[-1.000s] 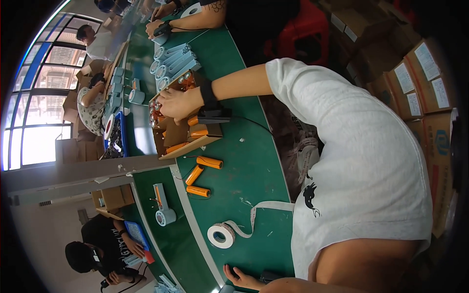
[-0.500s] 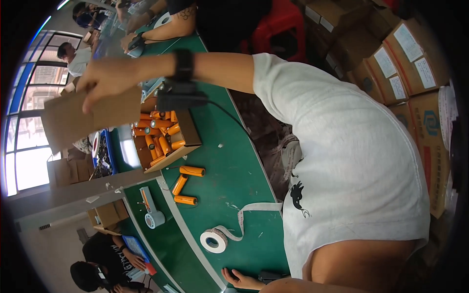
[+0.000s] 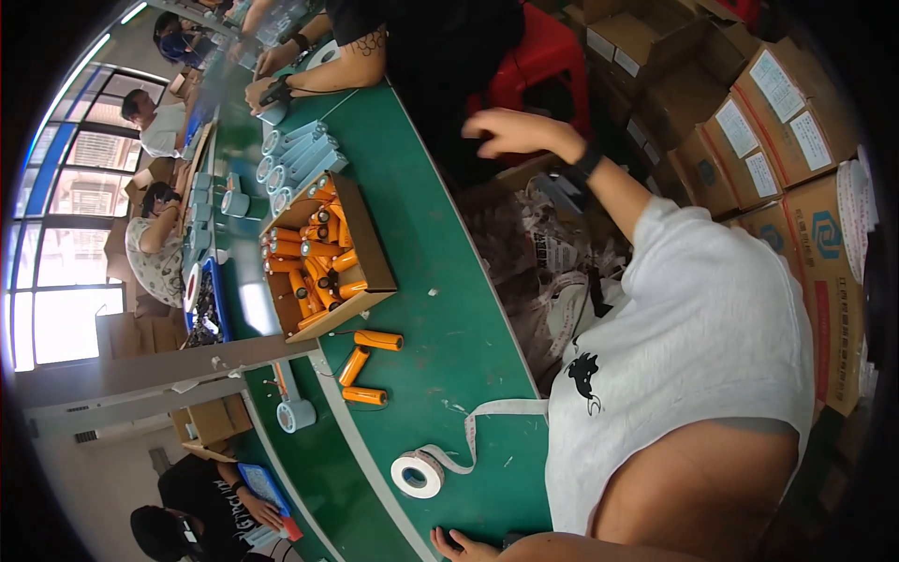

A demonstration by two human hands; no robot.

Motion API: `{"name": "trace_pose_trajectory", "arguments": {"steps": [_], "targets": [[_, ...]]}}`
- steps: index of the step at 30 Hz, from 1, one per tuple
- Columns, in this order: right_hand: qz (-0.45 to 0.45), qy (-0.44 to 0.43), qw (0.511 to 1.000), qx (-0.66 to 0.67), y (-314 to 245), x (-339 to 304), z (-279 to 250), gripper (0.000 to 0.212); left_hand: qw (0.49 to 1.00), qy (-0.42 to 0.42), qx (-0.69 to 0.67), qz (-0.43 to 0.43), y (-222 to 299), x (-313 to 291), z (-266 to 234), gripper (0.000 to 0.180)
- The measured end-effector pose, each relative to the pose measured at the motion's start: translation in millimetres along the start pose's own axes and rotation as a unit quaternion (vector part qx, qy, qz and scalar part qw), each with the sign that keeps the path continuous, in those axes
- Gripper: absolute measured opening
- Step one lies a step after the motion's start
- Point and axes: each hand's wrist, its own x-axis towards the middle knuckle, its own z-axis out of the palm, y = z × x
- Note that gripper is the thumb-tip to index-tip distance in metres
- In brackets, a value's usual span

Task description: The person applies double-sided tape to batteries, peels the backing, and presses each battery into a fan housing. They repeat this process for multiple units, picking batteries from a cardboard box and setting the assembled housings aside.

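Left hand [image 3: 465, 547]: cut off by the lower edge
Right hand [image 3: 513, 132]: fingers a little blurred, undersides unclear
Orange batteries [image 3: 321, 250]: lower ones hidden beneath the upper in the box [image 3: 367, 229]
Tape [image 3: 510, 406]: far end hidden at the shirt [image 3: 646, 375]
Nearest co-worker [image 3: 449, 47]: head beyond the upper edge
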Motion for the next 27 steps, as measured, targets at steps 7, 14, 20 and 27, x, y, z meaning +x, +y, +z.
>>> {"name": "trace_pose_trajectory", "arguments": {"steps": [7,14,20,27], "targets": [[-0.335,0.027,0.929,-0.152,-205,197,62,0.078,0.996,-0.015,-0.084,-0.039,-20,3,6,0.031],[-0.346,-0.082,0.888,-0.292,-207,248,131,0.077,0.995,0.019,-0.026,0.089,22,-4,4,0.03],[-0.438,-0.015,0.865,-0.245,-198,255,142,0.07,0.992,0.027,-0.082,0.094,2,-3,12,0.03],[-0.454,-0.001,0.877,-0.156,-194,236,142,0.058,0.985,0.035,-0.057,0.161,-4,6,12,0.028]]}}
